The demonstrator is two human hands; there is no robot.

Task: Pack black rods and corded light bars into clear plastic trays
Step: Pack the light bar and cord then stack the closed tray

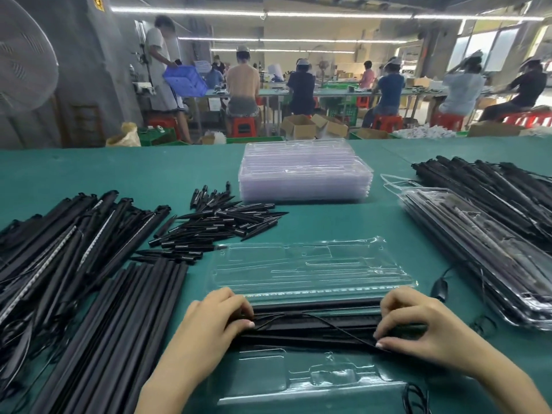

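Both grips seemingly on light bar (313, 322)

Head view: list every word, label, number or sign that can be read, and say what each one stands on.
None can be read.
Yellow sign on the grey pillar at top left: dark marks on it, too blurred and cut off by the frame edge to read.
Clear open tray in front of the hands, stack of empty trays and cardboard boxes beyond the table: no print visible.
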